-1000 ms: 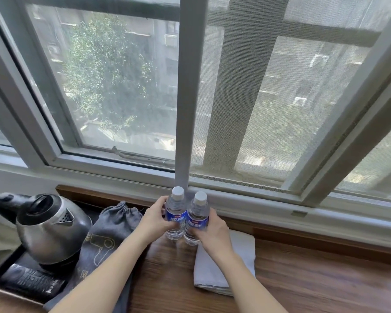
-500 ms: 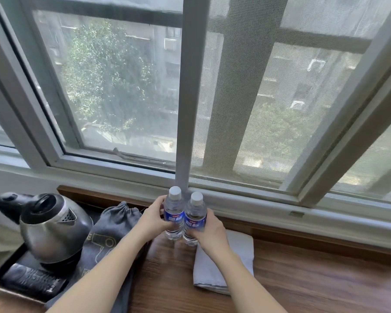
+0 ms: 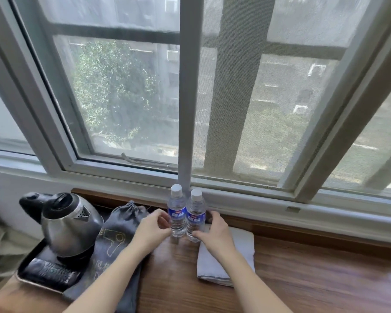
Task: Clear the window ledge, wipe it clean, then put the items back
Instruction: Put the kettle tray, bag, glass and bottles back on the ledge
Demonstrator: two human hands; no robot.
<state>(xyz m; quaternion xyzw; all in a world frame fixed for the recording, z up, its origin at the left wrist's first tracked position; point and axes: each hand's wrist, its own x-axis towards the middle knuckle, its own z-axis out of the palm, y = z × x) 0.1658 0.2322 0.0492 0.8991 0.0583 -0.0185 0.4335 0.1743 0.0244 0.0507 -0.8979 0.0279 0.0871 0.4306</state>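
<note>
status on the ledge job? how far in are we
Looks late-stage, though whether wiping happened can't be told. Done: two water bottles stand upright side by side on the wooden ledge, with kettle on its tray and grey pouch at left. In hand: left hand and right hand flank the bottles, grip loose. Left: the folded cloth needs putting away.

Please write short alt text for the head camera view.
Two upright water bottles stand side by side on a wooden ledge below a window, left hand and right hand flanking them. Kettle left; folded cloth right.
</note>
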